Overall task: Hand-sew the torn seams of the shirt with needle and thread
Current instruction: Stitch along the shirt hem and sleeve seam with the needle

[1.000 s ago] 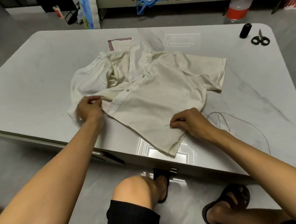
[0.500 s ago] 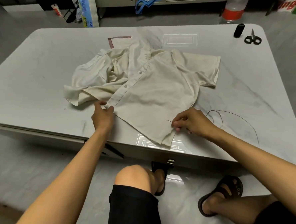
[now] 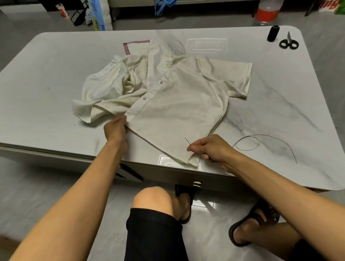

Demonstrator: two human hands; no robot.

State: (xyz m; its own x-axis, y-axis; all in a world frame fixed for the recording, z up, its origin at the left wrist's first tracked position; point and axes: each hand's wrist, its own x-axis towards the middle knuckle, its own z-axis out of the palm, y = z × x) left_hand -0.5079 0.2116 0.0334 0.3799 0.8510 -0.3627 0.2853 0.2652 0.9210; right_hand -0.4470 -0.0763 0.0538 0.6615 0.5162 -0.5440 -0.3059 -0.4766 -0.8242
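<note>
A cream short-sleeved shirt (image 3: 178, 101) lies spread on the white table (image 3: 43, 81); the left hand (image 3: 115, 129) pinches its button placket edge, the right hand (image 3: 211, 149) pinches a threaded needle (image 3: 187, 141) at the hem corner

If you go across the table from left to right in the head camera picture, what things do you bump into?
Left hand pinching the shirt's front edge → cream shirt → right hand holding the needle → loose dark thread → black thread spool → scissors.

Plastic bottle (image 3: 268, 5) on floor beyond table (image 3: 43, 81); blue bag (image 3: 164, 1) by cabinet.
</note>
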